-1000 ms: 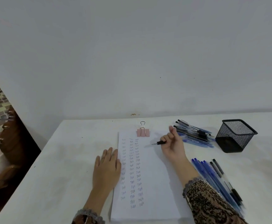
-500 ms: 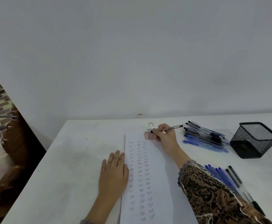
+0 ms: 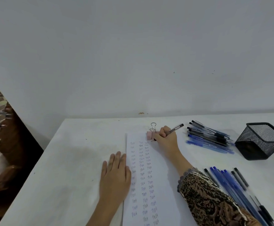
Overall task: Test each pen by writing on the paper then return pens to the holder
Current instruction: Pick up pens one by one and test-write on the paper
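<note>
Nearest the camera, a patterned sleeve (image 3: 211, 201) is seen covering the right forearm, which is laid across the right part of the paper (image 3: 164, 181). To the right of that forearm and nearer than the gripping hand, a row of blue and black pens (image 3: 230, 181) is spread on the white table (image 3: 67, 160). The left hand (image 3: 115, 178) is laid flat with its fingers straight and together, and nothing is held in it. It is pressed on the paper's left edge, well to the left of and nearer than the grip. Columns of the handwritten word "Test" are seen running down the sheet from just below the grip toward the camera.

Near the top of the sheet, the right hand (image 3: 167, 141) is curled round a pen (image 3: 176, 128), which is pinched between thumb and fingers. The barrel is tilted up and away to the right. The tip is pointed down at the paper beside the head of the third column. Whether the tip is touching the sheet cannot be told, since it is partly hidden by the fingers.

Just left of the grip, a pink binder clip (image 3: 151, 134) is fixed on the paper's top edge. To the right of the grip, a loose pile of pens (image 3: 209, 137) is laid out. Beyond that, farther right, a black mesh holder (image 3: 261, 141) is set upright. A plain pale wall (image 3: 133, 54) is seen behind the table.
</note>
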Tool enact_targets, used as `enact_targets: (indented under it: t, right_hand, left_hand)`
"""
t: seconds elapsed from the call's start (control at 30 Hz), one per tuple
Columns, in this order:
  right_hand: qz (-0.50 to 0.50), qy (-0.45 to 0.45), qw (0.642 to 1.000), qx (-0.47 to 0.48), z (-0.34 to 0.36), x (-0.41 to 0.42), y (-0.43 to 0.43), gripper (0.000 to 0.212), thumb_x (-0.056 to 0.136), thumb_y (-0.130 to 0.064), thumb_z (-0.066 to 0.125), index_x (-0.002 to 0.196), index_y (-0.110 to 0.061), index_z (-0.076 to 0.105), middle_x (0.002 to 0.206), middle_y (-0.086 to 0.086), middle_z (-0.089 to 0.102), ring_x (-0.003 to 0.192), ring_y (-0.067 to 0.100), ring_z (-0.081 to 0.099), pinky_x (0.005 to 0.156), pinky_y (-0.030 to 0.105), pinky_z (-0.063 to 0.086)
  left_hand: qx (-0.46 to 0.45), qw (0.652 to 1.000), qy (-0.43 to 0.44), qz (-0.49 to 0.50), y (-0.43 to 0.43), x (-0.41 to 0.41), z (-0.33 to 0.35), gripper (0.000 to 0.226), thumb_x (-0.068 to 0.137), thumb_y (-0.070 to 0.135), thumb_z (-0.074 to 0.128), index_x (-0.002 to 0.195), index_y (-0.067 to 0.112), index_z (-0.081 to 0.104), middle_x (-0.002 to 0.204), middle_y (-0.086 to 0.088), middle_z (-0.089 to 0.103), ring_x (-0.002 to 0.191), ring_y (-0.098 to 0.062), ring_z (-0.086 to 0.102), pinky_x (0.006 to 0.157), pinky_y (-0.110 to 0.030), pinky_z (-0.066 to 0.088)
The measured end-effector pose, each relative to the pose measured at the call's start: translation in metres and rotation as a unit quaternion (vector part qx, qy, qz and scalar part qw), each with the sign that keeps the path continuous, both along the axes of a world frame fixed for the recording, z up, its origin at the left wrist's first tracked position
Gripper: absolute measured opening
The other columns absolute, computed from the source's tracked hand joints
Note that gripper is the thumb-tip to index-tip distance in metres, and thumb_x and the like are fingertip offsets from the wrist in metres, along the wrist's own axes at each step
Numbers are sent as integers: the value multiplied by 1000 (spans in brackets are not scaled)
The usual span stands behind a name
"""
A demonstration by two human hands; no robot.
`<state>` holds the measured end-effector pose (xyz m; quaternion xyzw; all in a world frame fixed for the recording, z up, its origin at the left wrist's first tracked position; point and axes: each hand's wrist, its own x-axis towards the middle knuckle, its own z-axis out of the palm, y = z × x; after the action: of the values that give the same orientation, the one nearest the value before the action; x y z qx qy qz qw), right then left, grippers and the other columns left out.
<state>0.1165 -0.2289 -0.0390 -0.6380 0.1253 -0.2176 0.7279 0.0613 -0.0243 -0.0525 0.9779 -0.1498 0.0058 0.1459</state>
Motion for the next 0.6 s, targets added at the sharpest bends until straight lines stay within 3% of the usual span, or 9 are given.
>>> enact_targets:
  t: [0.23, 0.3, 0.37, 0.43, 0.53, 0.6]
  right_hand:
    - [22, -21, 999, 35, -3, 2, 3, 59, 75, 30, 44, 59, -23, 23, 53, -7, 21, 60, 15, 27, 59, 25, 36]
    - [-10, -23, 1000, 7, -4, 6, 5, 60, 70, 33, 40, 57, -24, 25, 55, -5, 17, 55, 16, 19, 60, 31, 27]
    - [-18, -1, 1000, -15, -10, 6, 3, 59, 66, 24, 50, 54, -28, 25, 56, -6, 17, 61, 19, 11, 67, 36, 19]
    - [9, 18, 999, 32, -10, 6, 0, 60, 70, 18, 58, 54, -28, 24, 53, -9, 21, 62, 20, 13, 67, 33, 23]
    - [5, 36, 999, 1, -6, 2, -1, 53, 75, 13, 61, 55, -24, 28, 52, -7, 29, 52, 18, 23, 69, 31, 38]
    - [-2, 11, 999, 51, -3, 1, 2, 59, 73, 19, 57, 54, -28, 27, 50, -10, 27, 50, 12, 21, 76, 29, 35]
  left_hand:
    - [-4, 1000, -1, -1, 0, 0, 0, 94, 61, 46, -24, 148, 26, 8, 157, 8, 0, 144, -10, -6, 115, -32, -9]
    - [-4, 1000, 0, -1, 0, 0, 0, 95, 61, 46, -24, 148, 25, 7, 157, 8, 0, 144, -10, -7, 115, -32, -9]
    - [-7, 1000, 0, 0, 0, 0, 0, 94, 62, 46, -24, 148, 25, 8, 157, 8, 0, 144, -10, -7, 115, -31, -9]
    - [-8, 1000, -1, -1, 0, 0, -1, 94, 62, 46, -24, 148, 25, 8, 157, 8, 0, 144, -9, -6, 115, -31, -9]
    - [-9, 1000, 0, 0, 1, -1, 0, 94, 62, 47, -24, 148, 26, 7, 157, 8, 0, 144, -9, -7, 115, -31, -10]
    - [-10, 1000, 1, 0, 1, -1, 0, 94, 62, 47, -23, 148, 26, 7, 157, 8, 0, 144, -9, -7, 115, -31, -10]
